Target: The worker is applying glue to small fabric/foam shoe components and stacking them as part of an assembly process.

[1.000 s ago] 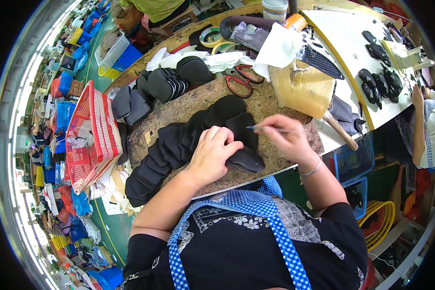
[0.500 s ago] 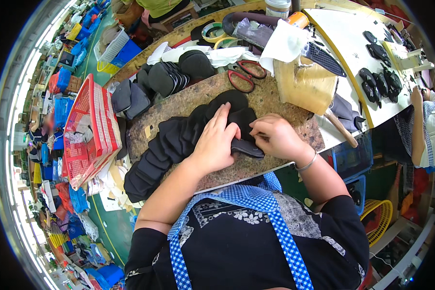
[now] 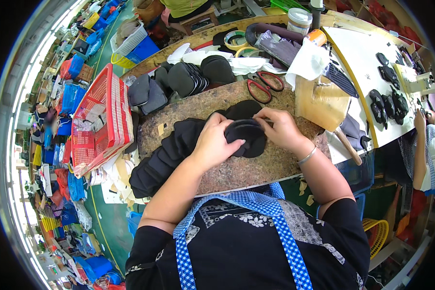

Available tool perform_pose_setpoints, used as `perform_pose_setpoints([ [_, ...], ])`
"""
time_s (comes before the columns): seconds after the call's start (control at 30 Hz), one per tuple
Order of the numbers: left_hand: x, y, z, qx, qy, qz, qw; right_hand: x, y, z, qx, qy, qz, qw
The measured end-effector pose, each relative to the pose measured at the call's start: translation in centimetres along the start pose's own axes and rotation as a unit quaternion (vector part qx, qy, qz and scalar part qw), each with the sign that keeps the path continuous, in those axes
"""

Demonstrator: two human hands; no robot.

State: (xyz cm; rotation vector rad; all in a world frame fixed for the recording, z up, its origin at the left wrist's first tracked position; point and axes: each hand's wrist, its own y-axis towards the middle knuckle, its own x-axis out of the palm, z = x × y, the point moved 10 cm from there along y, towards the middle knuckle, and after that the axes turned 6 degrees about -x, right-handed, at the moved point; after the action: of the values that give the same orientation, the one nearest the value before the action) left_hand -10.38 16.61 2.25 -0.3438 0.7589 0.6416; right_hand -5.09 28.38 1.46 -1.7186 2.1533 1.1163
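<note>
A black rounded fabric piece [image 3: 253,141] is between my hands over the stone slab [image 3: 212,175], its curved rim raised. My left hand [image 3: 216,141] grips its left side, thumb across the front and fingers behind. The fingertips of my right hand [image 3: 281,128] pinch its upper right edge. Behind it lies another black piece [image 3: 244,108], partly hidden by my fingers. An overlapping row of similar black pieces [image 3: 154,166] runs down to the lower left, beside my left forearm.
Red-handled scissors [image 3: 260,92] lie at the slab's far edge, near stacked dark pads [image 3: 188,79] and tape rolls [image 3: 236,40]. A yellowish block [image 3: 319,104] and a wooden-handled tool [image 3: 348,147] are at right. A red basket [image 3: 101,125] stands left. Another person's arm [image 3: 420,150] shows far right.
The fabric piece has come up between both hands, its rim now lifted. My right hand moved up to its far edge, and my left hand gripped its left side. The view shifted slightly.
</note>
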Motion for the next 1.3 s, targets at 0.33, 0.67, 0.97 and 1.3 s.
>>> perform_pose_setpoints([
  [0.33,-2.4,-2.8,3.4,0.161,0.053,0.197,0.966,-2.1,-1.6,-2.5,0.082,0.049,0.029,0.995],
  [0.67,-31.3,-13.7,-9.5,-0.063,-0.114,0.608,0.783,-2.0,-2.1,0.6,0.11,0.142,0.078,0.981],
  [0.97,-16.2,-5.9,-1.1,-0.054,0.021,0.423,0.904,0.8,1.1,2.6,0.054,0.029,-0.032,0.998],
  [1.3,1.6,-2.5,1.4,0.135,0.215,0.023,0.967,1.2,0.5,3.0,0.005,0.027,-0.019,0.999],
])
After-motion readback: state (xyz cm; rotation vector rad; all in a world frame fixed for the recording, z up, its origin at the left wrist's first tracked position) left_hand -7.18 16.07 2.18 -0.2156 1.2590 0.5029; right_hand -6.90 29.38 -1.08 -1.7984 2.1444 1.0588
